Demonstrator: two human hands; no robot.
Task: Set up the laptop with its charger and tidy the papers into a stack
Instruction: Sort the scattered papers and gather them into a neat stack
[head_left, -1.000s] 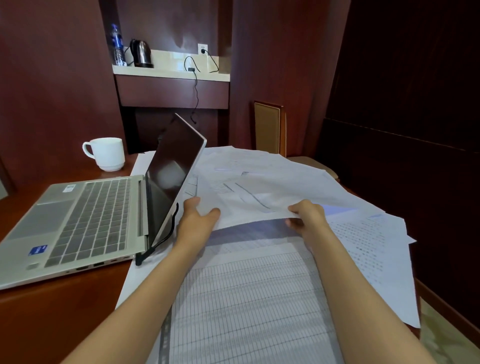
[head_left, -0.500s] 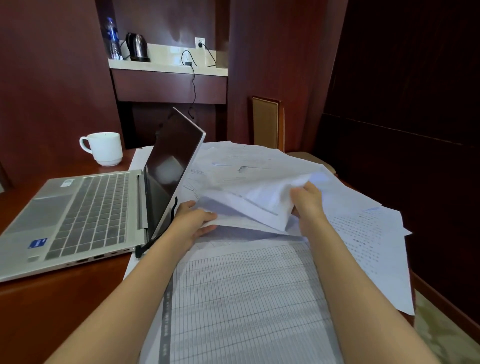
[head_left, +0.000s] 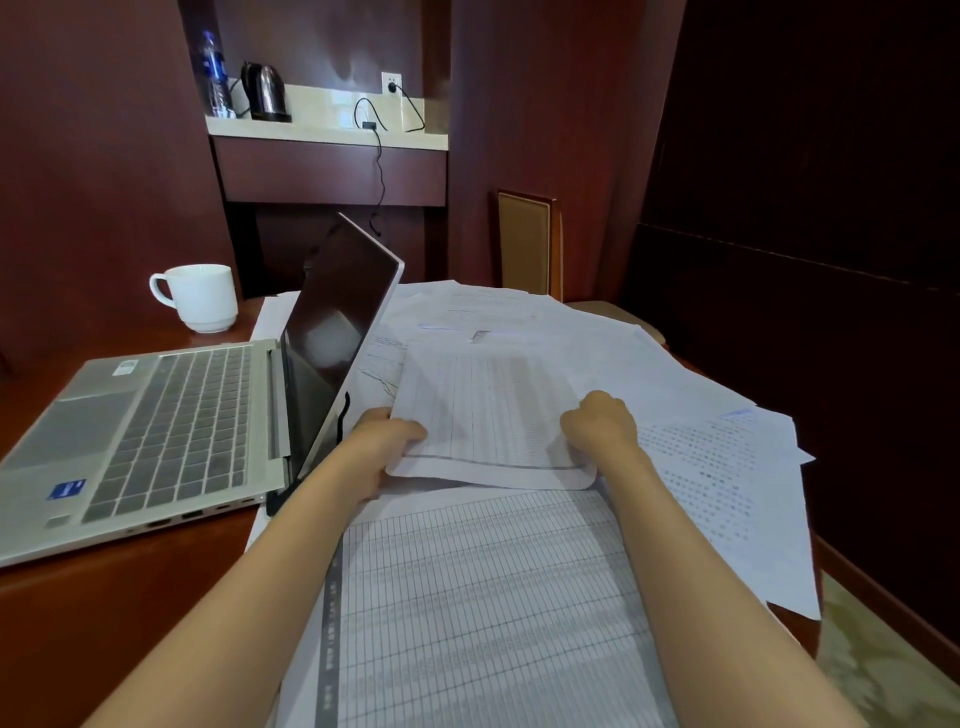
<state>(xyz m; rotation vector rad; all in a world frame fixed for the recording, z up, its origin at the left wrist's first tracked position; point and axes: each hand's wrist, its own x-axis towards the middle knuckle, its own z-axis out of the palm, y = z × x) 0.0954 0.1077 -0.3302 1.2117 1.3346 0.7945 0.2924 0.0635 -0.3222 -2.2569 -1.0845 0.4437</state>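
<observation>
White printed papers (head_left: 519, 322) lie spread loosely over the right half of the wooden desk (head_left: 156, 597). I hold a gridded sheet (head_left: 488, 415) above them. My left hand (head_left: 384, 441) grips its left edge and my right hand (head_left: 602, 421) grips its right edge, fingers curled round the paper. A large table-printed sheet (head_left: 478, 597) lies under my forearms. The silver laptop (head_left: 171, 426) stands open at the left, screen dark and side-on to me. A black charger cable (head_left: 382, 156) hangs from the wall socket (head_left: 390, 83) down behind the laptop.
A white mug (head_left: 200, 296) stands on the desk behind the laptop. A kettle (head_left: 262, 96) and a water bottle (head_left: 213, 73) stand on the back shelf. A chair back (head_left: 527, 244) rises beyond the desk. Dark wood panels close the right side.
Both hands have lifted and turned a sheet from the pile so its gridded side faces me. The hands now grip its two sides, slightly farther forward than before.
</observation>
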